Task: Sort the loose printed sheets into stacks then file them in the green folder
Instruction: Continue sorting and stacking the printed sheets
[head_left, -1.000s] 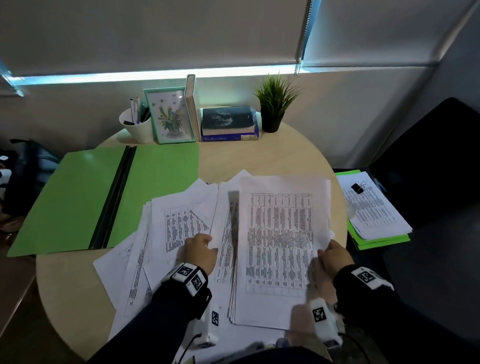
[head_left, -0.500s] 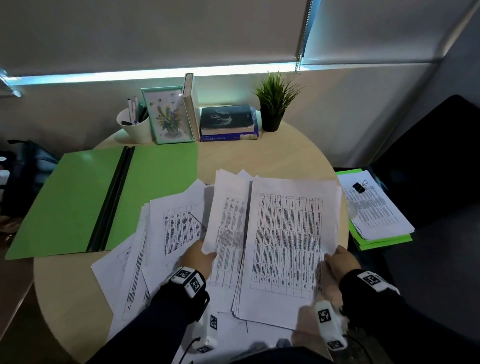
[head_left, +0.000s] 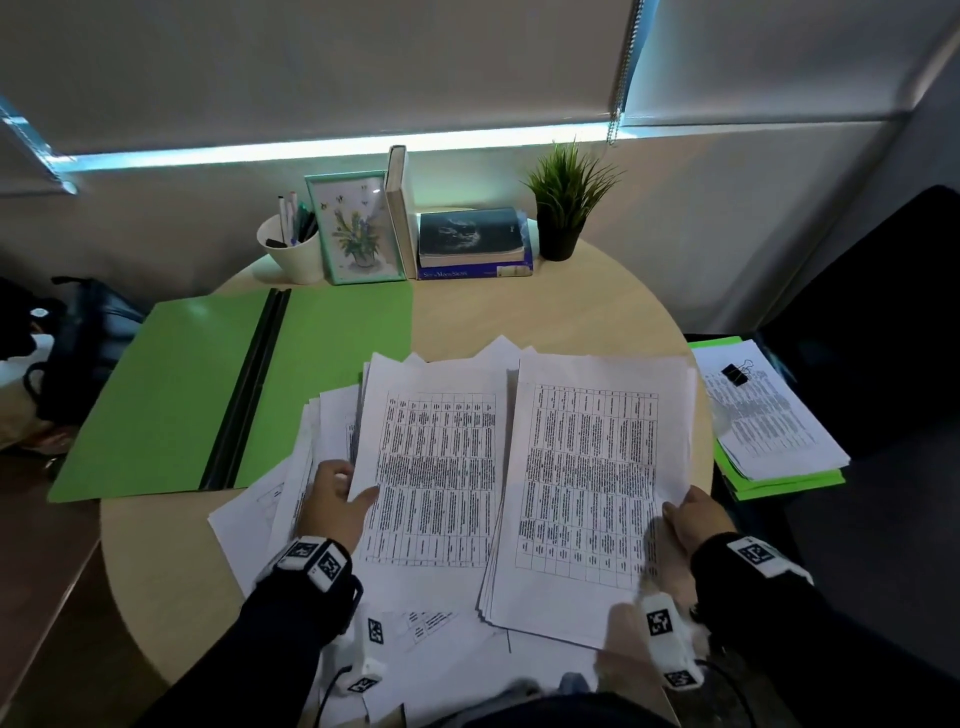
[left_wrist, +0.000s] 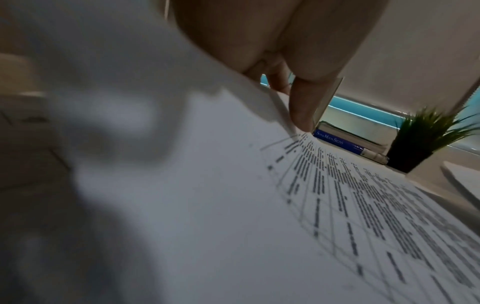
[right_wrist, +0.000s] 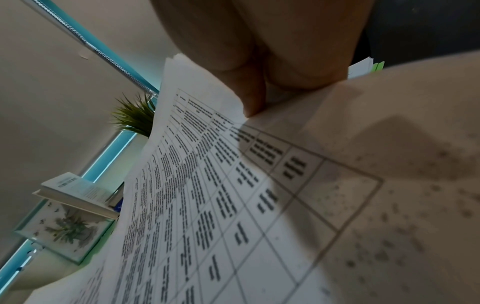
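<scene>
Printed sheets with tables lie spread over the near half of the round table (head_left: 561, 312). My left hand (head_left: 337, 493) pinches the left edge of one sheet (head_left: 436, 467), thumb on top; the left wrist view shows the thumb (left_wrist: 301, 107) pressing that sheet (left_wrist: 337, 205). My right hand (head_left: 691, 514) grips the right edge of a thicker stack (head_left: 592, 478), seen close in the right wrist view as the stack (right_wrist: 207, 185) under my thumb (right_wrist: 252, 98). The green folder (head_left: 171, 395) lies open at the left, hanging over the table's edge, with no sheets on it.
At the back stand a white pen cup (head_left: 291, 249), a framed flower picture (head_left: 356, 228), an upright book (head_left: 400, 208), stacked books (head_left: 472, 244) and a potted plant (head_left: 563, 202). To the right, a clipped paper pile (head_left: 769, 415) sits on green folders beside the table.
My left hand took one sheet from beside the stack and slid it left, so it now lies next to the stack in my right hand. The right hand shifted slightly right.
</scene>
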